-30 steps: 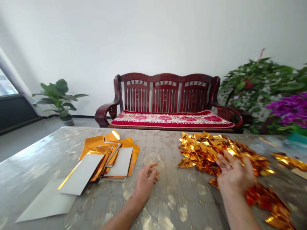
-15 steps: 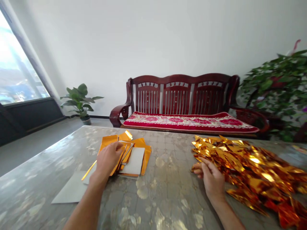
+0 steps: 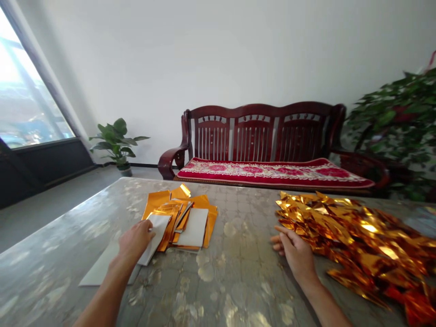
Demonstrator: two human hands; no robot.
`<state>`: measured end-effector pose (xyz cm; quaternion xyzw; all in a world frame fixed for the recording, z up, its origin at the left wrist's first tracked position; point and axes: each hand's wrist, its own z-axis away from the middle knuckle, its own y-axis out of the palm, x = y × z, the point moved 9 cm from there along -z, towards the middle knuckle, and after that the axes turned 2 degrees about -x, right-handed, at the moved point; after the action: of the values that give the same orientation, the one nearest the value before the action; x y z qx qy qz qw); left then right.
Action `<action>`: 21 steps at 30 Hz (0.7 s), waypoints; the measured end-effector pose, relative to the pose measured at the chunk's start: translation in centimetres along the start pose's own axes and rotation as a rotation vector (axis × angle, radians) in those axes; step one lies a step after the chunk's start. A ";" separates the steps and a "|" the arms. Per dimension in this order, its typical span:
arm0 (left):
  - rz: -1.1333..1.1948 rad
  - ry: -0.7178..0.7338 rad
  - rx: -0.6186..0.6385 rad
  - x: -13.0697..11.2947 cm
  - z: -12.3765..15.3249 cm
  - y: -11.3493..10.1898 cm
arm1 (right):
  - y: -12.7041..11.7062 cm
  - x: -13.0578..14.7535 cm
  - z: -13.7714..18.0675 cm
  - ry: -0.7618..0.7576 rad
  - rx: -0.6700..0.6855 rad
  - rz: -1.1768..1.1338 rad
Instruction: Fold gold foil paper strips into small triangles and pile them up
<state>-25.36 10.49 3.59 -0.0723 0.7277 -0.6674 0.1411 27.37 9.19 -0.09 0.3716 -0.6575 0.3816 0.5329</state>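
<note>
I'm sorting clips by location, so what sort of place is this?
Probably a sitting room, at home or in an office: a carved wooden bench with a red seat cover against a plain wall, and a potted plant near the window.

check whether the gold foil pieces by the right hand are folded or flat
Folded: the gold foil pieces heaped beside the right hand show creases and raised, pointed ends.

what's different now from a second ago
The left hand has moved left from the middle of the table to the edge of a white sheet; whether it grips is unclear. The right hand has shifted left, off the folded gold foil to beside it. The gold sheets and bench stayed put.
</note>
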 end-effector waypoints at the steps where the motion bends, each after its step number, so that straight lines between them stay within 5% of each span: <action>1: -0.003 -0.005 0.002 -0.1 0.1 -0.1 | 0.0 0.0 0.0 0.000 -0.001 0.006; 16: -0.110 -0.015 0.018 -0.7 0.6 -0.5 | 0.1 -0.1 0.0 -0.008 0.008 0.048; 18: -0.100 0.052 0.004 -2.4 1.2 -1.0 | 0.1 -0.4 -0.2 -0.028 0.016 0.071; 21: -0.045 0.328 -0.046 -8.3 3.3 -1.6 | 1.0 0.2 0.1 -0.145 0.075 0.211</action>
<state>-16.61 9.65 5.82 0.0182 0.7542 -0.6563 0.0035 26.43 9.47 -0.03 0.3465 -0.7149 0.4321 0.4268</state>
